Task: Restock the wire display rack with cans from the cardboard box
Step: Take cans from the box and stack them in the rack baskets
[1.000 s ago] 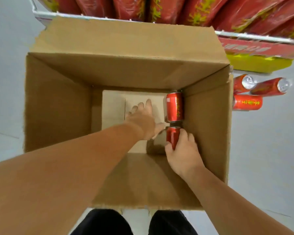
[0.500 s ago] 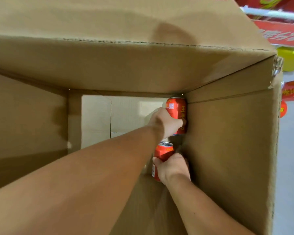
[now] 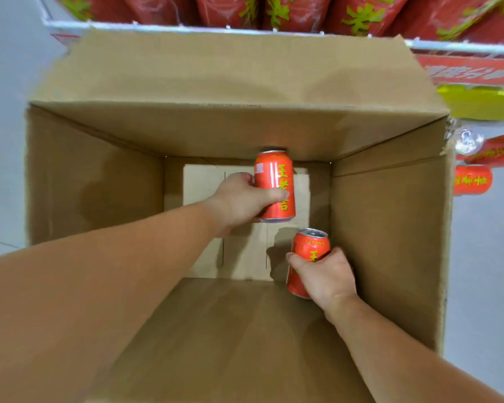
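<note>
A large open cardboard box (image 3: 93, 181) fills the view below me. My left hand (image 3: 239, 202) grips a red can with yellow lettering (image 3: 275, 181) and holds it above the box floor. Lower right, my right hand (image 3: 325, 277) grips a second red can (image 3: 310, 248) near the right wall of the box. No other cans show on the box floor. The white wire rack (image 3: 186, 28) runs along the top edge, packed with red packages.
More red cans (image 3: 472, 178) lie on a lower rack tier right of the box. A red and yellow rack sign (image 3: 474, 74) sits above them. Grey floor shows on both sides of the box.
Both hands closed on the two cans at the box's right corner and lifted them off the floor. The view first dipped into the box, then pulled back.
</note>
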{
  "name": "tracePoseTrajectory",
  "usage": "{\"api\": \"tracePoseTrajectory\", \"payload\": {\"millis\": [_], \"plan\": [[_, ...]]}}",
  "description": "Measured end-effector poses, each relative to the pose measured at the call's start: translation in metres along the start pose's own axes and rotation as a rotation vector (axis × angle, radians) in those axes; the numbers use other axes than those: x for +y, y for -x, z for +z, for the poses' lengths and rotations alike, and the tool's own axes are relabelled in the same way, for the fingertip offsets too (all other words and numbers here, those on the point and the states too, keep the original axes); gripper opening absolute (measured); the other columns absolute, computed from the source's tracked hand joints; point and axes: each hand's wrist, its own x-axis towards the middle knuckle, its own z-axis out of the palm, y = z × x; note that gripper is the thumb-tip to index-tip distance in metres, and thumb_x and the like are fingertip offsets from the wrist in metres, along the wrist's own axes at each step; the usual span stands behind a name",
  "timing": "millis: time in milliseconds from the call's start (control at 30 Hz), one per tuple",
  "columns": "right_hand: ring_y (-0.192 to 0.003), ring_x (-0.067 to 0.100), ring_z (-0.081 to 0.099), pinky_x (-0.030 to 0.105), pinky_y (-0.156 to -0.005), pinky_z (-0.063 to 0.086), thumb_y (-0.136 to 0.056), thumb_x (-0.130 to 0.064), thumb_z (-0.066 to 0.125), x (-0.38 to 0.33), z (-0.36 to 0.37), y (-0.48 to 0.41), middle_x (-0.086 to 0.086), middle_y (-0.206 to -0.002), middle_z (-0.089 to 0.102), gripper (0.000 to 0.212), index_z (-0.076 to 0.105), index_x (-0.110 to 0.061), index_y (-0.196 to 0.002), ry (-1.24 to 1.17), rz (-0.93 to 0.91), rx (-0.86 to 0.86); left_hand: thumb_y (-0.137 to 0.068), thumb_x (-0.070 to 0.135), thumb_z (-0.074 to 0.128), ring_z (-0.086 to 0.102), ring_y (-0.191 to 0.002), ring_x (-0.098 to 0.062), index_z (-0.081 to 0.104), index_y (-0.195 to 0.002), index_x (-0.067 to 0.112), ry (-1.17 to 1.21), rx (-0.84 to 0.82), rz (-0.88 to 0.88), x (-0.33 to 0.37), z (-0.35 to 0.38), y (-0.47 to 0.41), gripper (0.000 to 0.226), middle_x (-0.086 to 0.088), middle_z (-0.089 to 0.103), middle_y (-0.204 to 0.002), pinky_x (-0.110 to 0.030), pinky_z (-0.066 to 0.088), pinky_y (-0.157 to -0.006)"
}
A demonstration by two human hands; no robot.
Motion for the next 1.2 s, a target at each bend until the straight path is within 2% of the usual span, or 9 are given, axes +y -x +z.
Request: {"api": "tracePoseTrajectory", "payload": {"millis": [100, 300, 467, 667, 867, 933, 1000, 1100, 1200], "plan": [[-0.078, 0.017, 0.059, 0.028, -0.067, 0.042, -0.072, -0.04, 0.083, -0.014, -0.019, 0.033, 0.0, -0.092, 0.061, 0.051, 0.052, -0.017, -0.104, 0.015, -0.051, 0.019, -0.078, 0.032, 0.085, 0.071, -0.102, -0.015, 0.054, -0.135, 0.018, -0.002, 0.01, 0.011, 0.007, -0.029, 0.052, 0.067, -0.002, 0.07, -0.119, -0.039, 0.054, -0.1], [-0.076, 0.021, 0.065, 0.041, -0.071, 0.058, -0.069, -0.038, 0.083, -0.06, -0.065, 0.129, 0.002, -0.087, 0.063, 0.046, 0.048, -0.024, -0.095, 0.007, -0.19, 0.033, -0.074, 0.033, 0.087, 0.073, -0.103, -0.016, 0.059, -0.132, 0.018, 0.018, 0.007, 0.046, 0.034, -0.077, 0.174, 0.066, 0.001, 0.074, -0.114, -0.044, 0.055, -0.1], [-0.076, 0.016, 0.065, 0.032, -0.062, 0.055, -0.074, -0.045, 0.08, -0.107, -0.122, 0.227, -0.001, -0.088, 0.064, 0.041, 0.054, -0.026, -0.1, -0.055, -0.306, 0.007, -0.061, 0.035, 0.091, 0.074, -0.099, -0.02, 0.07, -0.113, 0.023, 0.069, 0.023, 0.115, 0.082, -0.098, 0.287, 0.057, -0.001, 0.077, -0.106, -0.044, 0.056, -0.097], [-0.081, 0.017, 0.064, 0.021, -0.049, 0.047, -0.08, -0.034, 0.081, -0.164, -0.21, 0.368, 0.005, -0.096, 0.064, 0.035, 0.054, -0.026, -0.101, -0.208, -0.444, -0.025, -0.068, 0.018, 0.084, 0.074, -0.102, -0.022, 0.065, -0.118, 0.015, 0.139, -0.008, 0.255, 0.167, -0.119, 0.439, 0.054, -0.003, 0.078, -0.107, -0.039, 0.058, -0.092], [-0.086, 0.016, 0.066, 0.032, -0.069, 0.057, -0.083, -0.028, 0.078, -0.206, -0.294, 0.514, 0.003, -0.097, 0.066, 0.035, 0.054, -0.025, -0.108, -0.274, -0.569, -0.061, -0.061, 0.019, 0.077, 0.075, -0.089, -0.013, 0.062, -0.117, 0.011, 0.163, 0.025, 0.419, 0.24, -0.131, 0.589, 0.058, 0.0, 0.079, -0.097, -0.023, 0.057, -0.072], [-0.082, 0.019, 0.066, 0.041, -0.074, 0.06, -0.082, -0.013, 0.076, -0.215, -0.318, 0.556, 0.008, -0.096, 0.065, 0.036, 0.052, -0.024, -0.107, -0.276, -0.616, -0.059, -0.054, 0.028, 0.08, 0.074, -0.094, -0.016, 0.061, -0.119, 0.014, 0.13, 0.032, 0.468, 0.259, -0.132, 0.629, 0.069, -0.002, 0.078, -0.102, -0.03, 0.059, -0.081], [-0.081, 0.022, 0.067, 0.039, -0.067, 0.06, -0.081, -0.01, 0.074, -0.225, -0.338, 0.595, 0.011, -0.097, 0.065, 0.039, 0.051, -0.021, -0.11, -0.268, -0.663, -0.054, -0.051, 0.035, 0.077, 0.073, -0.098, -0.021, 0.06, -0.121, 0.016, 0.103, 0.045, 0.527, 0.278, -0.132, 0.665, 0.074, -0.003, 0.077, -0.104, -0.039, 0.058, -0.09], [-0.081, 0.025, 0.07, 0.031, -0.058, 0.057, -0.079, -0.01, 0.073, -0.241, -0.365, 0.649, 0.014, -0.1, 0.067, 0.042, 0.05, -0.019, -0.113, -0.306, -0.734, -0.045, -0.056, 0.026, 0.077, 0.073, -0.1, -0.027, 0.061, -0.119, 0.019, 0.06, 0.059, 0.627, 0.309, -0.136, 0.715, 0.065, -0.006, 0.077, -0.103, -0.04, 0.058, -0.092], [-0.083, 0.022, 0.068, 0.034, -0.063, 0.058, -0.074, -0.019, 0.076, -0.252, -0.388, 0.696, 0.012, -0.1, 0.067, 0.046, 0.051, -0.019, -0.112, -0.32, -0.776, 0.031, -0.06, 0.02, 0.075, 0.073, -0.092, -0.029, 0.059, -0.12, 0.021, 0.005, 0.066, 0.709, 0.337, -0.142, 0.753, 0.061, -0.009, 0.076, -0.099, -0.041, 0.059, -0.086]]}}
